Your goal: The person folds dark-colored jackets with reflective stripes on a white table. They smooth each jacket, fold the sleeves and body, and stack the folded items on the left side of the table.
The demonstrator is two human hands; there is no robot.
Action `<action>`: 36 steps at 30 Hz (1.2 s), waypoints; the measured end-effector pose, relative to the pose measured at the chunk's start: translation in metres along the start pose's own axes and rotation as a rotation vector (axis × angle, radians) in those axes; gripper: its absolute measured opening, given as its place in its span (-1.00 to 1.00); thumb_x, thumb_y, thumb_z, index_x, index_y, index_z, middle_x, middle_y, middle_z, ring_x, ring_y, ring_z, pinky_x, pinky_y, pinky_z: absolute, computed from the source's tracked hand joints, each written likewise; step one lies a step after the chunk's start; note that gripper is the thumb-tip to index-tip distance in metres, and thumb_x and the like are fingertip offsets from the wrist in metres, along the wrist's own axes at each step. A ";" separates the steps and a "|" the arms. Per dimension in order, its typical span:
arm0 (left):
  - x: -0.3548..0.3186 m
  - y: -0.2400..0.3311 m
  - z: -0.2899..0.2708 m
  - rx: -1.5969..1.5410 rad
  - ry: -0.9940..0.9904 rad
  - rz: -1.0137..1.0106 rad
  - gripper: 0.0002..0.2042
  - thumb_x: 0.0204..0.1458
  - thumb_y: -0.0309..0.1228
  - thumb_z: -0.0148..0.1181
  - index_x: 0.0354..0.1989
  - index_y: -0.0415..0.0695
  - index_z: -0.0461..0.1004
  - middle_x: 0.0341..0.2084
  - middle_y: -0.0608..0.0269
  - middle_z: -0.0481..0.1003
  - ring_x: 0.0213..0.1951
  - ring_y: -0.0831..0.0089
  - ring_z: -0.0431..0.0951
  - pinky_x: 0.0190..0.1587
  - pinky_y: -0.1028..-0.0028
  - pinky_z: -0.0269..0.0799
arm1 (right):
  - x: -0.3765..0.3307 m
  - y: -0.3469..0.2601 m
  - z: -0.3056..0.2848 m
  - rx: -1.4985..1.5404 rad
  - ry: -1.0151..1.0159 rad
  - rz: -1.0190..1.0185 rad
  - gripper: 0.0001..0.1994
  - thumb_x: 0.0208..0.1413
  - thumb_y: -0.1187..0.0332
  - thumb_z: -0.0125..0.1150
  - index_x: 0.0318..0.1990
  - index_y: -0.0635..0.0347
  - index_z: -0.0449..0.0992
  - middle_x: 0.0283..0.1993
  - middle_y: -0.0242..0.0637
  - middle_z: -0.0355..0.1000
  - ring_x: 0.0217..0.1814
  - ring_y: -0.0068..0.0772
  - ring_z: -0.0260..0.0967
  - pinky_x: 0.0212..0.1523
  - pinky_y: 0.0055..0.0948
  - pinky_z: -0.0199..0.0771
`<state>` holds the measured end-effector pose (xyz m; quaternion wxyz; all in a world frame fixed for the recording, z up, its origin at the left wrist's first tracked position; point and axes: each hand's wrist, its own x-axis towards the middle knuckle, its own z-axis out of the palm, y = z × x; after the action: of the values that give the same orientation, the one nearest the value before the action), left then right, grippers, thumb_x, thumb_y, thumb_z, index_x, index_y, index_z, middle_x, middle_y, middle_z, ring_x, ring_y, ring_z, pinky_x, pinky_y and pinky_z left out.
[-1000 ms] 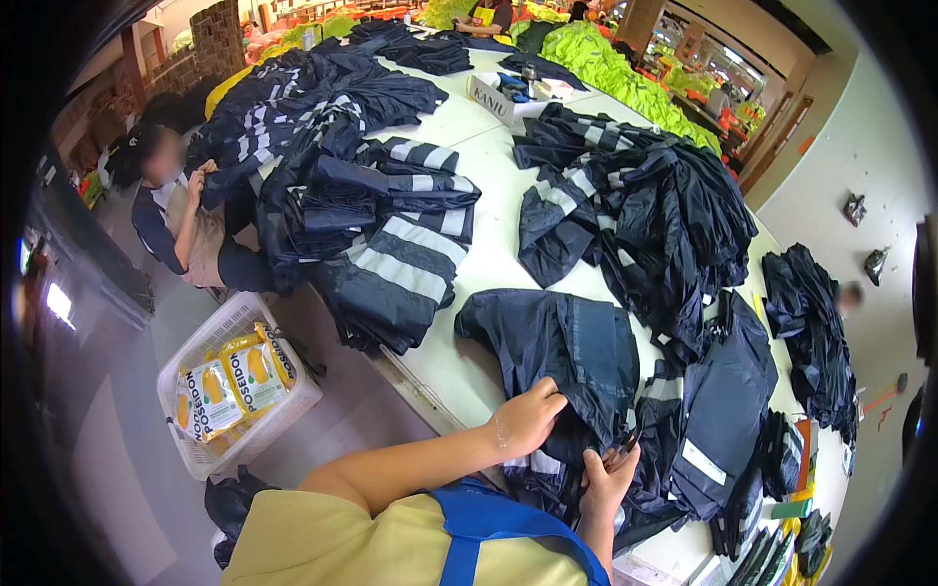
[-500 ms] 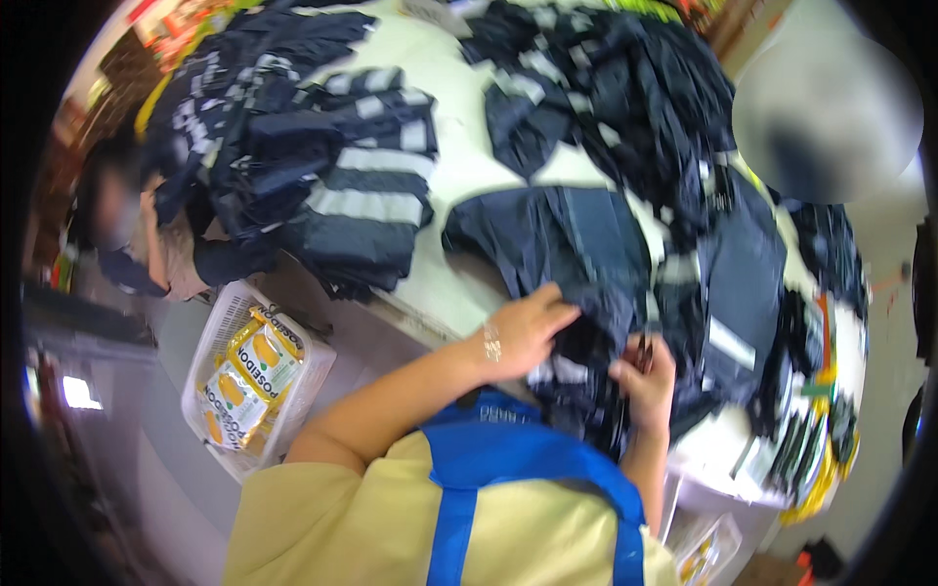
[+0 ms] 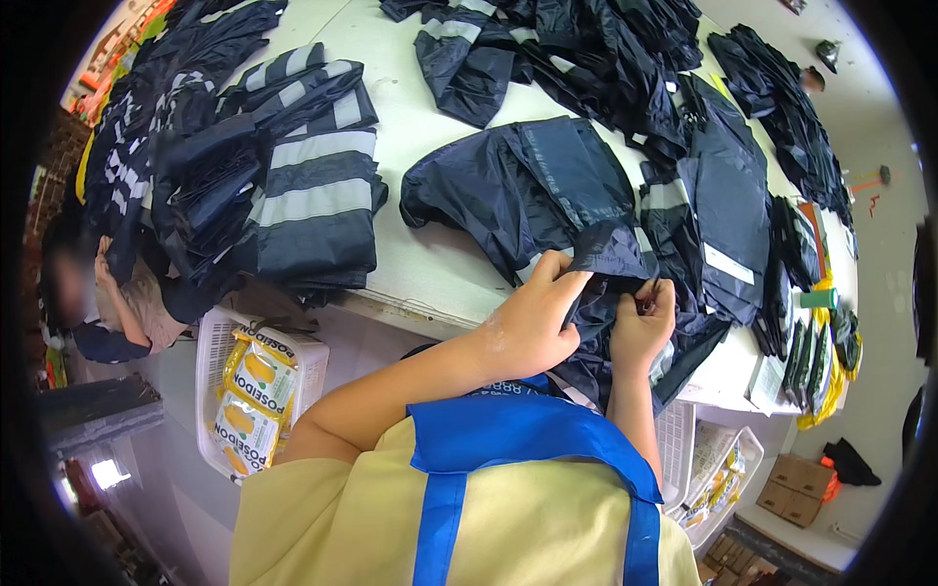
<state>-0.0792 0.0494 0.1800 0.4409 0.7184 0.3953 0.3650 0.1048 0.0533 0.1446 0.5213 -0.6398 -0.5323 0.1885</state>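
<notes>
A dark navy garment (image 3: 469, 190) of thin shiny cloth, with a grey reflective strip, spreads over the table's near edge in front of me. My left hand (image 3: 542, 317) pinches a raised fold of it between thumb and fingers. Close on the right, my right hand (image 3: 643, 327) is closed around a small dark tool (image 3: 649, 290), perhaps thread snips, at the edge of that fold. Its blades, if any, are hidden by fingers and cloth. Part of the garment hangs down toward my blue apron (image 3: 528, 439).
Striped dark garments (image 3: 318, 205) are piled at left; more dark garments (image 3: 606, 59) lie behind. Folded dark pieces (image 3: 728, 205) and a green roll (image 3: 819, 299) sit at right. A white basket (image 3: 210, 391) of yellow packets stands below left, another basket (image 3: 747, 469) below right. A person (image 3: 127, 303) is at far left.
My view has shifted, so the table contents sit further left and higher. My left hand has lifted the fold of cloth, and my right hand stays beside it with the tool.
</notes>
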 end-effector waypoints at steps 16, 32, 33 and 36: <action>0.079 -0.060 -0.113 1.202 0.710 -0.243 -0.51 0.00 -0.48 0.20 0.15 -0.22 0.27 0.28 -0.19 0.02 0.27 -0.17 0.11 0.22 0.16 0.17 | 0.113 0.127 -0.050 -0.463 -0.026 -0.212 -0.51 -0.08 0.34 0.36 0.02 0.35 0.39 -0.08 -0.06 0.46 -0.06 -0.08 0.44 0.02 -0.33 0.40; 0.183 -0.084 0.071 -0.279 -0.622 -0.558 -0.21 -0.15 -0.54 0.36 0.31 -0.25 0.08 0.11 0.04 0.34 -0.26 0.58 0.49 -0.19 0.56 0.44 | 0.043 0.106 -0.090 -0.200 -0.810 -0.003 -0.78 -0.20 0.56 0.12 -0.31 0.20 0.54 -0.27 -0.06 0.44 -0.26 0.05 0.43 -0.26 -0.22 0.46; 0.169 -0.088 0.080 -0.288 -0.575 -0.554 -0.23 -0.17 -0.56 0.37 0.29 -0.25 0.13 0.04 0.07 0.37 -0.33 0.58 0.49 -0.23 0.55 0.45 | 0.040 0.101 -0.100 -0.125 -0.737 0.033 -0.77 -0.21 0.60 0.09 -0.31 0.23 0.53 -0.23 -0.05 0.44 -0.24 0.04 0.43 -0.23 -0.24 0.46; 0.151 -0.083 0.083 -0.218 -0.560 -0.583 -0.24 -0.18 -0.54 0.39 0.27 -0.23 0.16 -0.06 0.06 0.43 -0.33 0.54 0.47 -0.21 0.51 0.44 | 0.026 0.105 -0.112 -0.043 -0.578 0.050 -0.76 -0.24 0.70 0.00 -0.36 0.29 0.49 -0.10 -0.05 0.46 -0.18 -0.08 0.46 -0.15 -0.34 0.47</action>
<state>0.0367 0.1794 0.1014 0.6898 0.5969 0.4059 0.0552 0.2540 0.0356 0.1052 0.3296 -0.5835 -0.6465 0.3645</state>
